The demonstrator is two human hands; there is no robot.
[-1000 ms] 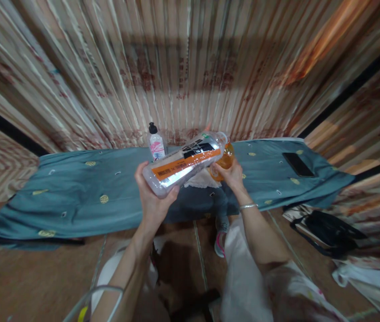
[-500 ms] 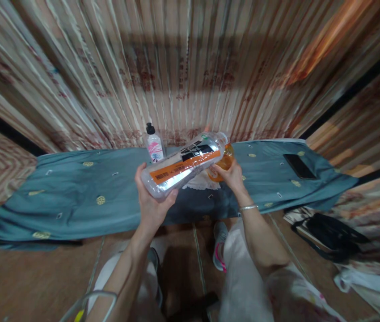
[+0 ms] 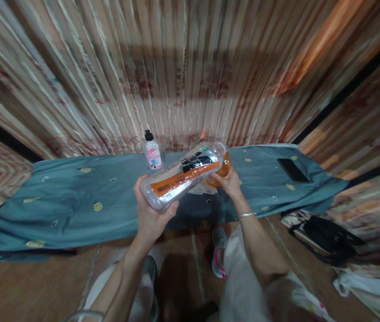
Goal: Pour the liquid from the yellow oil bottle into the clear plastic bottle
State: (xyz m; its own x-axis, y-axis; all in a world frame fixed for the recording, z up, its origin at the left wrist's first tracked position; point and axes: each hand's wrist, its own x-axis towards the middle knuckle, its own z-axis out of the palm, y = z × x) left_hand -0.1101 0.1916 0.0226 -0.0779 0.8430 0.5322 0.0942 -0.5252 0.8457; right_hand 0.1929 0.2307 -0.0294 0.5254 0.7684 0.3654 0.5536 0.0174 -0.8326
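My left hand is closed around the bottom end of a large clear plastic bottle with an orange, silver and black label. The bottle is tilted, its mouth end pointing right and slightly up in the picture. Behind that mouth end, my right hand grips an orange-tinted bottle, which is partly hidden by the clear one. Whether liquid passes between the two I cannot tell. A white lacy cloth shows below them on the teal covering.
A pump bottle with a black top and pink label stands behind. The teal cloth-covered table stretches across, with a black phone-like slab at right. A black bag lies on the floor. A striped curtain hangs behind.
The view has shifted slightly, so the table sits a little lower in the picture. Both hands keep their holds, and the clear bottle stays tilted much as before.
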